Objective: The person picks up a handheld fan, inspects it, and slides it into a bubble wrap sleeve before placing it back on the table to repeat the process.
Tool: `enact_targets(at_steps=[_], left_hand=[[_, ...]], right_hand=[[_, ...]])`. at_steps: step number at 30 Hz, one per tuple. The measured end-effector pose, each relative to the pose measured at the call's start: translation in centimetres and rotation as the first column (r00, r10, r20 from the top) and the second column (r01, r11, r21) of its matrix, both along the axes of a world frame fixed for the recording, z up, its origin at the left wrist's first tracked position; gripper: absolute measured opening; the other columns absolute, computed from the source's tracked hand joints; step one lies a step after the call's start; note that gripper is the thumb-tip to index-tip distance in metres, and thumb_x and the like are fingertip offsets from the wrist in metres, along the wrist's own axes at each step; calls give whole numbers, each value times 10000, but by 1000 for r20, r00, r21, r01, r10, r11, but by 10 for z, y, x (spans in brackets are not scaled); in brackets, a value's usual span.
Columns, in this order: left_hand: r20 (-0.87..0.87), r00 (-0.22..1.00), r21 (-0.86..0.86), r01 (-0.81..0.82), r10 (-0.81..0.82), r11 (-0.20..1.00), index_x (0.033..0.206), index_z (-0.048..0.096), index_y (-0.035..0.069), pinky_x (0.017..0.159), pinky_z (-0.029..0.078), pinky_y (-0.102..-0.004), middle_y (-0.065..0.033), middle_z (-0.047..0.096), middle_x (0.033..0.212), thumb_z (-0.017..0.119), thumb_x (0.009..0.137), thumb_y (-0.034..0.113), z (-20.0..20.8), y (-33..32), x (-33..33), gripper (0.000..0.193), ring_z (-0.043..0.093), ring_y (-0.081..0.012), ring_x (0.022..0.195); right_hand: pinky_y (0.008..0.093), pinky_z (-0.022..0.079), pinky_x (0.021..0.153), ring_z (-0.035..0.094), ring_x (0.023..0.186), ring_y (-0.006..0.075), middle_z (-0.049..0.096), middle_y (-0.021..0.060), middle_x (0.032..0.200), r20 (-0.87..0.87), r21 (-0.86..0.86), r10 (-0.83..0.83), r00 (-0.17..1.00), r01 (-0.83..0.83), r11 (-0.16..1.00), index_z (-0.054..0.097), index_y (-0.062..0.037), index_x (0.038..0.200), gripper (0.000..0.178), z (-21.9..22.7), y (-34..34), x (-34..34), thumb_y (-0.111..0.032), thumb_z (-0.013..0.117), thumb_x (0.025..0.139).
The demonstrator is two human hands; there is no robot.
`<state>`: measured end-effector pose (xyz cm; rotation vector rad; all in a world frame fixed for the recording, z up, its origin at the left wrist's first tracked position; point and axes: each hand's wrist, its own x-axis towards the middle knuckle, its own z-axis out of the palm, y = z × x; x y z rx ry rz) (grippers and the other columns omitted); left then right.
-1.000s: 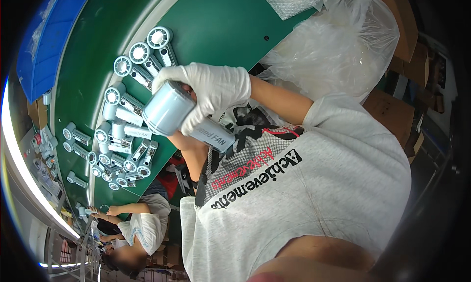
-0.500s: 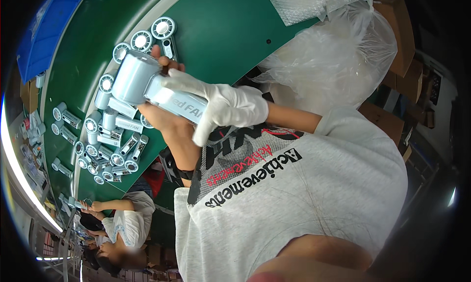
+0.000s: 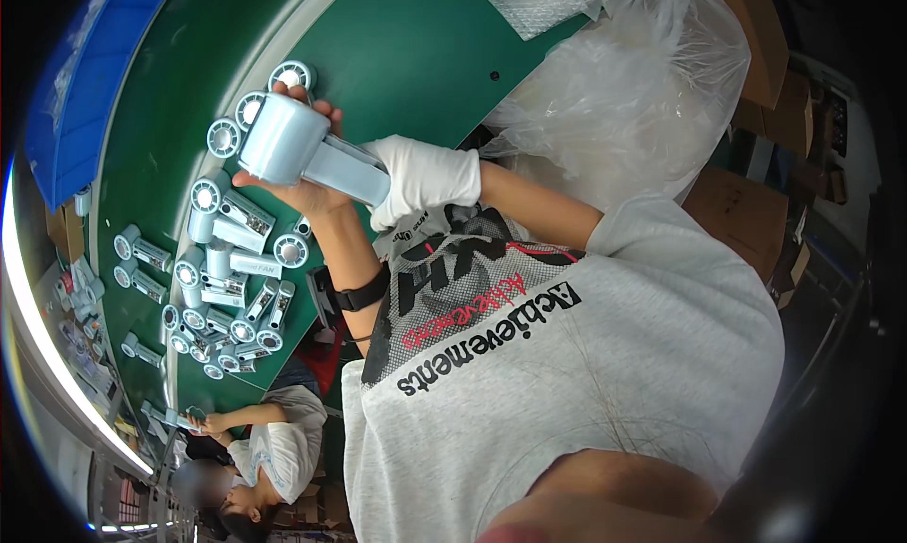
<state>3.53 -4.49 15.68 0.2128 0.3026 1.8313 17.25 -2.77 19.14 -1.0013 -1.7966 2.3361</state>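
Observation:
A light-blue handheld fan [image 3: 285, 139] with a thick round head and a flat handle is held between my two hands above the green table. My bare left hand [image 3: 307, 199] cups its head from behind, with fingertips showing over the top and the thumb below. At the handle's lower end, my white-gloved right hand [image 3: 420, 177] is closed on it; some of its fingers are hidden. A plain side of the handle faces up. Just behind the head lie more fans [image 3: 225, 137], and a loose pile of fans [image 3: 231, 321] spreads to the left of my left forearm.
A blue bin [image 3: 80, 99] stands at the far left, past the green table [image 3: 406, 61]. Bubble wrap [image 3: 543, 0] and a large clear plastic bag [image 3: 633, 90] lie at the upper right, beside cardboard boxes [image 3: 737, 212]. Another person [image 3: 283, 449] sits at the lower left.
The fan has turned, so the printed side of its handle no longer shows. My gloved right hand has drawn its outstretched fingers in around the handle's end. The whole view has shifted slightly.

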Motion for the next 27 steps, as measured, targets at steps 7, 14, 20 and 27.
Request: enact_targets(at_steps=[7,14,20,27], left_hand=[[308,794,420,381,-524,824,1242,362,20,844,434,-406,-197,439,1207,485,830,379,-68,59,54,561,499,-316,1009],[-917,-289,232,176,275,957,982,550,27,864,387,-378,-139,532,1027,563,780,225,-73,153,151,284,488,-307,980],[-759,-510,149,470,405,870,885,569,46,801,402,-384,-132,538,919,637,680,176,-135,167,156,253,496,-315,903],[-624,-724,-58,418,294,907,778,574,60,751,413,-381,-125,551,861,624,698,202,-67,146,180,170,509,-298,858]], right_hand=[[351,499,538,593,637,257,578,186,850,-278,-761,-562,779,179,624,442,-10,1018,319,20,6,1,-195,549,781],[385,503,497,585,628,295,563,183,842,169,-932,-895,413,363,-8,422,-6,1070,369,58,33,39,-286,495,841],[382,503,487,590,574,271,561,159,821,-168,-749,-942,291,584,314,414,-21,1083,359,27,17,118,-291,466,852],[323,493,459,584,529,212,559,110,752,137,-433,-959,249,886,168,445,-31,1076,382,4,0,201,-303,517,817]])
